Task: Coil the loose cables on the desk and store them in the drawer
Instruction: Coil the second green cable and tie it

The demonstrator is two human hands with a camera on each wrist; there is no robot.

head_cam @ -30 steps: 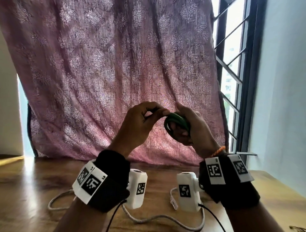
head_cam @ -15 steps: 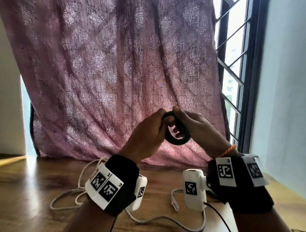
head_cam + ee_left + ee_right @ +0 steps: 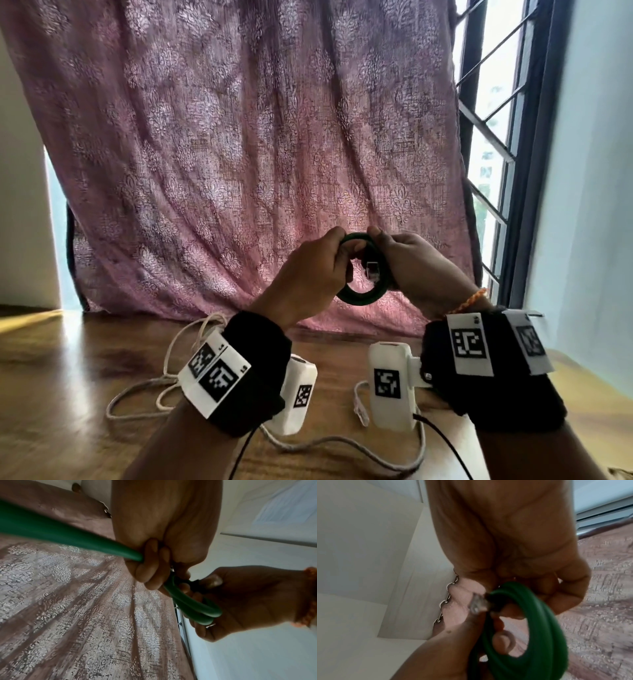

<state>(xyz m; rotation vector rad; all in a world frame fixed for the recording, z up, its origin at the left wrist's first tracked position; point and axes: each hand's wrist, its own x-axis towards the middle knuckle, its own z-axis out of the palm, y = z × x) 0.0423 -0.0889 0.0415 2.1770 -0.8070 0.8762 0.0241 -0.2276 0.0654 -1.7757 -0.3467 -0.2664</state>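
Observation:
A green cable [image 3: 359, 297] wound into a small ring is held up in front of the curtain, between both hands. My left hand [image 3: 318, 270] grips its left side, fingers curled round the strands [image 3: 154, 566]. On the ring's right side, my right hand [image 3: 411, 263] pinches it, with the clear plug end [image 3: 372, 270] against the fingers [image 3: 479, 603]. The green loops [image 3: 539, 622] fill the right wrist view. A white cable [image 3: 342, 445] lies loose on the wooden desk [image 3: 68, 377] below my wrists. No drawer is in view.
A pink patterned curtain [image 3: 257, 154] hangs just behind the hands. A barred window [image 3: 496, 154] and a pale wall [image 3: 599, 205] stand on the right. The white cable's loops [image 3: 164, 394] spread to the left of my left wrist.
Both hands have closed together on the green coil. The left hand moved from beside it to gripping its left side. The ring now faces the head camera, with the plug showing.

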